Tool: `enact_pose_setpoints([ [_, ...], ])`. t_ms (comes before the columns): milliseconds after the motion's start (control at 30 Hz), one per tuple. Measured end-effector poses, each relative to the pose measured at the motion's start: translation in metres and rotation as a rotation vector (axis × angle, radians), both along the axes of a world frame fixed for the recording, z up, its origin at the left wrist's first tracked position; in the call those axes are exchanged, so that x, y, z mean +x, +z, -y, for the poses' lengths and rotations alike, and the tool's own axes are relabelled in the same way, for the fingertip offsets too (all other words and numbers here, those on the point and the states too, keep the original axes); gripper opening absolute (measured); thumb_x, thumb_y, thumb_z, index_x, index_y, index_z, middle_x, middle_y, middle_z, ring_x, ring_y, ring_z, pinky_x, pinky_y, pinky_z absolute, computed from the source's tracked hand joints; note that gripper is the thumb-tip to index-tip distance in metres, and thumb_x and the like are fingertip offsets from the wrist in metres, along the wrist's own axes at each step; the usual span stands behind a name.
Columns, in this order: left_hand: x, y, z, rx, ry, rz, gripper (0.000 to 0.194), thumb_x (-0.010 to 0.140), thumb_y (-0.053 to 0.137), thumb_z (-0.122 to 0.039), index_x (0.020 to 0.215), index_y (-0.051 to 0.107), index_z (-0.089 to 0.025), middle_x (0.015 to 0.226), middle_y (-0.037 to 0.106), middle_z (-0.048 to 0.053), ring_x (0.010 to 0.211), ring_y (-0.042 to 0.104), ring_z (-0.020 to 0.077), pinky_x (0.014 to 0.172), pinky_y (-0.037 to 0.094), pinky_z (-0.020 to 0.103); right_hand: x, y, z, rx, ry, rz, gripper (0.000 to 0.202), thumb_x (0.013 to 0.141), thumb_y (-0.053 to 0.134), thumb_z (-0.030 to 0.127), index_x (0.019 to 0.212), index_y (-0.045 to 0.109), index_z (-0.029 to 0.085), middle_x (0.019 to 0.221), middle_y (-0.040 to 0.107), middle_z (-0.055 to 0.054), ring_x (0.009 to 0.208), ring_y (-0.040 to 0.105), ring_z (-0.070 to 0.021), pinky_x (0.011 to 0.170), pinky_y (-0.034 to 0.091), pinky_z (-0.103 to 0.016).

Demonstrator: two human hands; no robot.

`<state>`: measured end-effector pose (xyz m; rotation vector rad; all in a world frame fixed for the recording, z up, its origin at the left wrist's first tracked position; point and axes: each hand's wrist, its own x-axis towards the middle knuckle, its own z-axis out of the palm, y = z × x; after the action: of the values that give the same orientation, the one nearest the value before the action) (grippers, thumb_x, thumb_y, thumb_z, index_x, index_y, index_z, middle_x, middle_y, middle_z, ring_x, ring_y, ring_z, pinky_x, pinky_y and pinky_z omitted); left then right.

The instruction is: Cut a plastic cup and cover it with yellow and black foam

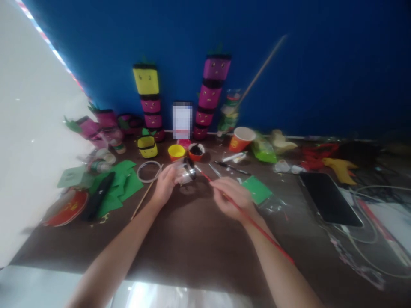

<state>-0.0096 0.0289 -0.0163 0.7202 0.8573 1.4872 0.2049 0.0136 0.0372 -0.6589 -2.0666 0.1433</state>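
My left hand point(165, 184) is closed around a small clear plastic cup point(184, 172) that lies on its side in the air, a black band around its rim. Between the thumb and fingers of my right hand point(233, 199) is a long red paintbrush point(266, 234), its tip pointing at the cup's rim. The tip looks close to the cup; blur hides whether they touch. Just behind the cup stand a small pot of yellow paint point(176, 152) and an orange pot of black paint point(196, 151).
Stacks of painted cups with faces, one topped yellow point(146, 81) and one purple point(212, 96), stand against the blue wall. Green sheets point(123, 188) and a tape roll point(149, 171) lie left. A paper cup point(241, 140), pens, a glue gun point(340, 167) and a phone point(330, 199) sit right.
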Motion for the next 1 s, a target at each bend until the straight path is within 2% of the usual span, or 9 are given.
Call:
enact_pose_setpoints([
  [100,0.0001,0.0007,0.0001,-0.006,-0.005,0.000,0.054,0.066,0.070,-0.050,0.106,0.064,-0.014,0.101,0.068,0.011,0.084,0.064,0.0182,0.068,0.048,0.026,-0.0006,-0.0003,0.0006,0.008,-0.002,-0.012,0.030,0.075,0.053,0.002,0.099,0.061,0.020,0.082,0.066,-0.006,0.075,0.063,-0.0163,0.068,0.055,-0.031],
  [233,0.0007,0.0005,0.0012,-0.008,0.018,-0.005,0.050,0.066,0.071,-0.049,0.102,0.065,-0.015,0.094,0.070,0.008,0.075,0.063,0.0144,0.064,0.047,0.023,-0.0016,-0.0011,0.0004,0.025,0.016,0.001,0.031,0.075,0.053,0.002,0.101,0.060,0.018,0.083,0.067,-0.008,0.077,0.063,-0.0174,0.069,0.055,-0.032],
  [467,0.0005,0.0014,0.0025,0.008,0.006,-0.016,0.051,0.065,0.072,-0.049,0.103,0.065,-0.016,0.094,0.070,0.008,0.076,0.064,0.0154,0.065,0.047,0.025,-0.0021,-0.0016,0.0004,0.011,0.006,0.033,0.029,0.078,0.051,0.005,0.102,0.060,0.019,0.081,0.066,-0.007,0.075,0.063,-0.0176,0.069,0.055,-0.033],
  [700,0.0007,0.0023,0.0023,0.031,0.003,-0.014,0.046,0.067,0.071,-0.046,0.102,0.066,-0.017,0.100,0.069,0.008,0.084,0.065,0.0167,0.067,0.048,0.024,-0.0002,-0.0026,-0.0004,0.003,0.026,0.053,0.027,0.075,0.052,0.003,0.096,0.058,0.019,0.077,0.064,-0.006,0.071,0.060,-0.0166,0.065,0.053,-0.032],
  [833,0.0024,0.0062,0.0041,0.034,0.006,-0.015,0.047,0.067,0.071,-0.045,0.104,0.065,-0.017,0.108,0.067,0.009,0.091,0.065,0.0196,0.076,0.049,0.029,0.0009,-0.0021,0.0007,-0.009,0.027,0.038,0.025,0.074,0.051,0.004,0.092,0.059,0.019,0.073,0.063,-0.004,0.068,0.059,-0.0164,0.063,0.052,-0.032],
  [1000,0.0023,0.0067,0.0055,0.000,0.055,-0.022,0.045,0.064,0.075,-0.037,0.105,0.065,-0.019,0.110,0.067,0.008,0.090,0.065,0.0189,0.079,0.049,0.030,0.0010,0.0013,0.0036,0.012,-0.004,-0.021,0.023,0.073,0.051,0.005,0.090,0.059,0.020,0.071,0.062,-0.004,0.065,0.058,-0.0162,0.061,0.051,-0.032],
])
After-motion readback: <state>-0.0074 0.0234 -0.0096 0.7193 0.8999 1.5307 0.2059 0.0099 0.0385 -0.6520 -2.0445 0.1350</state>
